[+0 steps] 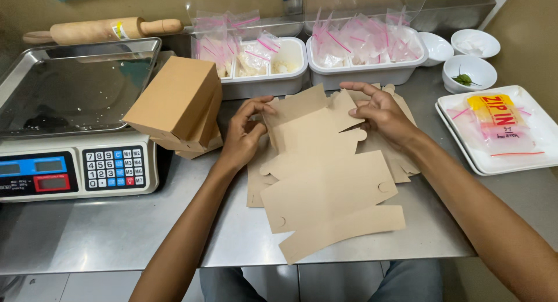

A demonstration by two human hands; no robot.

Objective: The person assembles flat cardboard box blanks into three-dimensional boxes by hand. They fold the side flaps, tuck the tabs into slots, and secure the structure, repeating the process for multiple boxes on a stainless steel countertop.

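Head view. Steel table [116, 232] runs to its front edge just under my forearms, floor tiles and my knees below it. Open room: bare steel at front left below the scale, and a strip at right between the cardboard and the white tray. Back edge crowded.

Flat brown cardboard box blanks [328, 186] lie fanned at table centre; the lowest one pokes toward the front edge. The top blank [308, 119] sits at the far end of the fan, between my hands.

My left hand [244, 133] comes in from lower left, forearm angled up, fingers curled, thumb and fingertips pinching the left edge of the top blank. My right hand [381, 113] comes in from lower right, wrist bent, fingers spread and curved, tips gripping the blank's right flap. Both hands hold the same piece, a bit lifted at the back.

Just left of my left hand: stack of folded brown boxes [177, 107], tilted, leaning on the weighing scale [75, 168] with its steel pan [75, 84]. Rolling pin [104, 30] behind the pan. Two white tubs of small pink-striped zip bags [349, 43] behind the blanks. White square tray [526, 157] with a zip bag pack at right, well apart from my right hand. Three small white bowls [468, 72] at far right corner.
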